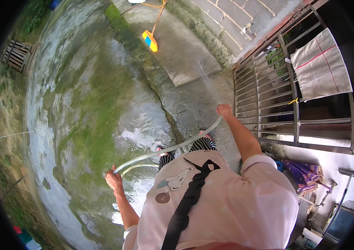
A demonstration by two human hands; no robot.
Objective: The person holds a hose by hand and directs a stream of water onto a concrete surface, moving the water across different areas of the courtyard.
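Note:
A pale translucent hose [168, 149] sags in a long curve in front of my body. My right hand [224, 110] grips its outlet end, and a thin spray of water [206, 78] shoots from there toward the wet concrete slab [181, 59]. Out to the left, my left hand [113, 180] is closed around another part of the hose. From that hand a second length of hose [139, 166] runs back and disappears behind my shirt. My feet stand below the hose on wet concrete.
An orange and blue broom [150, 40] lies ahead on the slab, below a block wall [230, 18]. To the right is a metal window grille [261, 97] with a woven cloth [322, 65] hung on it. A purple umbrella [305, 172] leans behind. Green moss [98, 125] covers the ground at left.

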